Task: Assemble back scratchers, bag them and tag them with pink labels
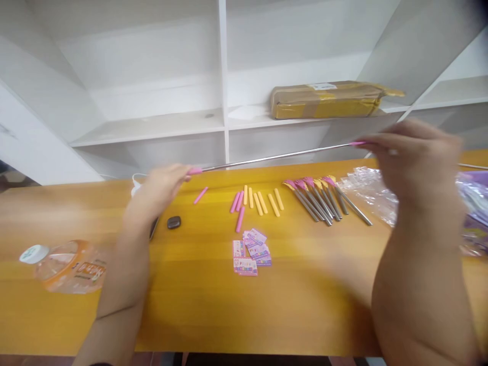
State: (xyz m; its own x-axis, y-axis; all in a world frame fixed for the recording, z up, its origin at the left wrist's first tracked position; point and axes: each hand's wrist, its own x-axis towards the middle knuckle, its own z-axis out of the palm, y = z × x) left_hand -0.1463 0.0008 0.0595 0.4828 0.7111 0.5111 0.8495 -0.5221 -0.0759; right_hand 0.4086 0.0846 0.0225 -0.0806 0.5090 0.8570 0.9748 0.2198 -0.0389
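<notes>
A thin metal rod [282, 155] with pink ends stretches between my hands above the back of the table. My left hand [162, 188] is closed on its pink left end. The pink right end is pinched in my right hand [415, 152], which is slightly blurred. Below the rod lie several pink sticks [240, 218] and several yellow sticks [258, 203]. Right of these rests a group of metal rods [320, 203] with pink and yellow hand-shaped heads. Small printed cards [251, 253] overlap in a pile nearer the front.
A bottle [76, 267] lies at the left, partly behind my left forearm. Nearby is a small dark case [174, 222]. Clear plastic bags [366, 193] lie at the right. A taped box [328, 100] sits on the white shelf [152, 127] behind the table [213, 315].
</notes>
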